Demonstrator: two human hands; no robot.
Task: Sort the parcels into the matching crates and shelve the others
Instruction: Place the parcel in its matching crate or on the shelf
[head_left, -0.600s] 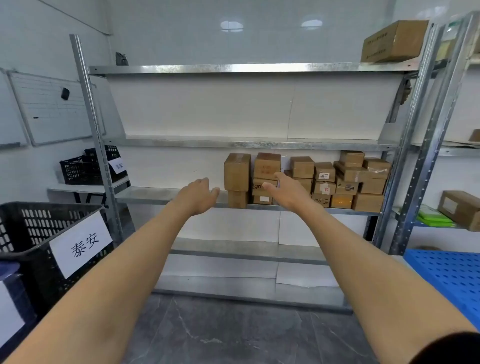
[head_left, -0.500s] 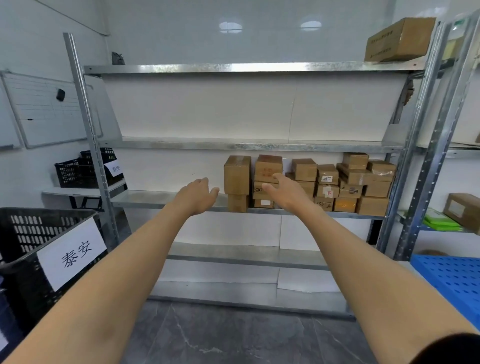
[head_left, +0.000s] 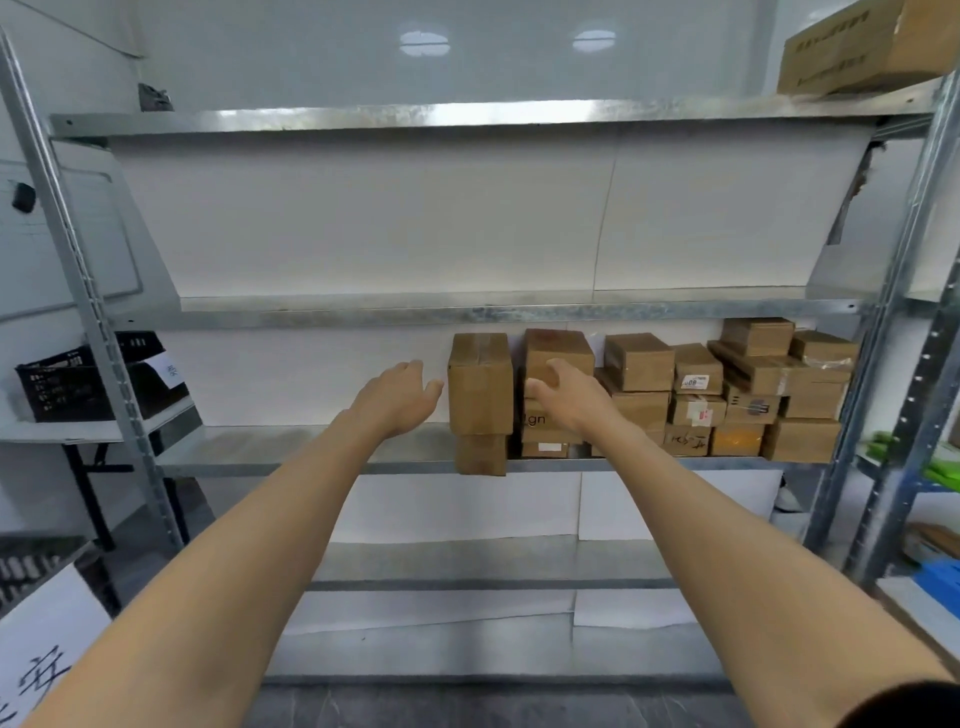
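Observation:
Several brown cardboard parcels are stacked on the middle metal shelf (head_left: 291, 457). The leftmost tall parcel (head_left: 480, 384) stands on a smaller box (head_left: 480, 454) at the shelf's front edge. My left hand (head_left: 397, 397) is stretched out just left of that tall parcel, fingers relaxed and holding nothing. My right hand (head_left: 563, 389) reaches to the parcel stack (head_left: 558, 351) right of it, fingers spread against the box front, and I cannot tell if it touches. Both arms are extended.
A black crate (head_left: 78, 382) with a white label sits on a table at left. Another labelled crate (head_left: 36, 639) is at the bottom left. One large box (head_left: 857, 47) rests on the top shelf. A second rack (head_left: 930, 364) stands at right.
I have stepped closer to the rack, so the shelf and parcels look larger. Both hands have moved forward toward the left parcels; the right hand now lies over the second stack.

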